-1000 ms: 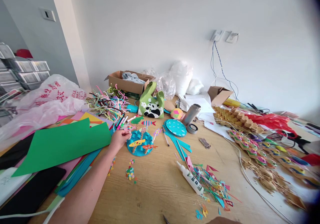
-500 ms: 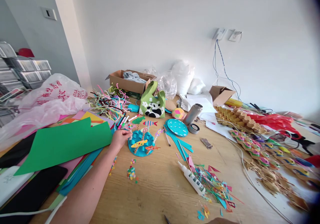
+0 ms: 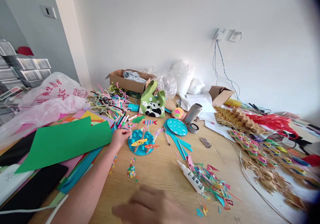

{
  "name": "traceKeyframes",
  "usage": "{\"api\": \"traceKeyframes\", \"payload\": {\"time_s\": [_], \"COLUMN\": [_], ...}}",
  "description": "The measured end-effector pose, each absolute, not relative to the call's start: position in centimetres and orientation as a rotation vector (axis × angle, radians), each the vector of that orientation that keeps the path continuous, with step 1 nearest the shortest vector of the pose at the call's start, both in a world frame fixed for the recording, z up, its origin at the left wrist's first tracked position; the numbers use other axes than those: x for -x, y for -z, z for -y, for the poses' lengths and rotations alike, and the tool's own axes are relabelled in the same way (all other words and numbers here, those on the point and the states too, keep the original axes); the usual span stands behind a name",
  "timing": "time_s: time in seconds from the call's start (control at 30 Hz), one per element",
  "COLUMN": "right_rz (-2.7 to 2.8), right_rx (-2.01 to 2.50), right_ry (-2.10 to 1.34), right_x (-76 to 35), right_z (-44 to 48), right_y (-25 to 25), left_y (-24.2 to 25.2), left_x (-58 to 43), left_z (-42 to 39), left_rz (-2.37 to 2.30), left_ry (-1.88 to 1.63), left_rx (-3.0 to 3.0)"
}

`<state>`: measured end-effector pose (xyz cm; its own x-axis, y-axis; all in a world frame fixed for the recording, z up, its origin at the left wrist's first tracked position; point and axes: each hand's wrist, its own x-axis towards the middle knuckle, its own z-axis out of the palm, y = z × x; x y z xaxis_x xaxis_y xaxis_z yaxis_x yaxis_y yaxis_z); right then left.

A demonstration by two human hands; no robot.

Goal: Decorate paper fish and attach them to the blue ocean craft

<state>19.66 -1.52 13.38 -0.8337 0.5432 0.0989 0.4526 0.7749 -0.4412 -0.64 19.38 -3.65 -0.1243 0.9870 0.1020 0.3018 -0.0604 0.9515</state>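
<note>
Fingers pinched together, my left hand is at the left edge of a round blue craft base with bumps like an egg carton. What lies between the fingertips is hidden. Small paper fish stand on striped posts on the base, among them a yellow fish and an orange fish. A pink fish shows just above my left fingertips. My right hand is low in front, over the bare tabletop, smeared by motion; its fingers cannot be made out.
A glue bottle lies beside paper scraps. Green card is at left, with markers behind my hand. A steel flask stands near blue discs. Small paper dots lie in front of the craft.
My right hand has come into view from the bottom edge, moving over the table. My left hand stays at the craft's left edge.
</note>
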Motion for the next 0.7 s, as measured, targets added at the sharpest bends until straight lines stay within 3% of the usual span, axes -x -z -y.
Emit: {"api": "traceKeyframes", "payload": {"time_s": [0.17,0.4,0.7], "right_rz": [2.892,2.758,2.566], "right_rx": [1.358,1.864,2.042], "right_ry": [-0.215,-0.261,-0.369], "right_x": [-13.4,-9.5,-6.9], "right_z": [-2.0,-5.9,-8.1], "right_y": [-10.2,-5.3,-4.6], "left_y": [3.8,3.3,2.2], "left_x": [0.6,0.8,0.7], "left_z": [-19.3,-19.2,-18.7], "left_rz": [-1.492,-1.495,-1.534], "left_ry": [-1.215,-1.207,-1.176], "left_rx": [-1.434,-1.455,-1.496]}}
